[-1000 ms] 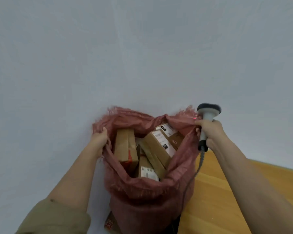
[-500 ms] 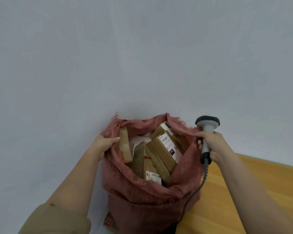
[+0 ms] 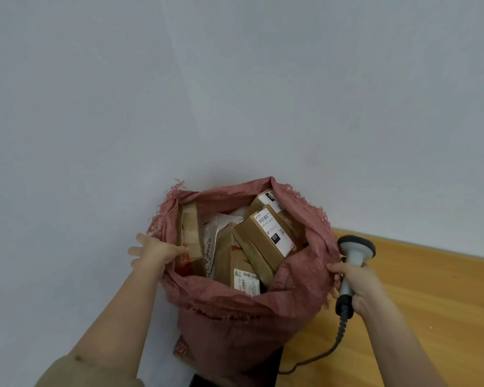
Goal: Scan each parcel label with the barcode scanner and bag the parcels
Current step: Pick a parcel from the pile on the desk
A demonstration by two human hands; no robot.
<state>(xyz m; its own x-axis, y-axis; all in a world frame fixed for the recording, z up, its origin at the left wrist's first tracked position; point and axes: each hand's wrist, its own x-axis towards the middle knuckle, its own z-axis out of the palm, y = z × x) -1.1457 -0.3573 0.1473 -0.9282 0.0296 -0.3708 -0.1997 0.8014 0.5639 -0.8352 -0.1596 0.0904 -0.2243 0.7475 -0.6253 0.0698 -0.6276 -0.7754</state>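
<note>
Grey wall [image 3: 235, 79] | left hand [image 3: 158, 251] grips sack [image 3: 235, 317] rim | right hand [image 3: 355, 286] grips scanner [image 3: 354, 254] beside sack

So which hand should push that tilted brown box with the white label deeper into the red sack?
Probably the left hand: it holds no tool and sits at the red woven sack's rim. The right hand grips the grey barcode scanner beside the tilted brown cardboard box.
</note>
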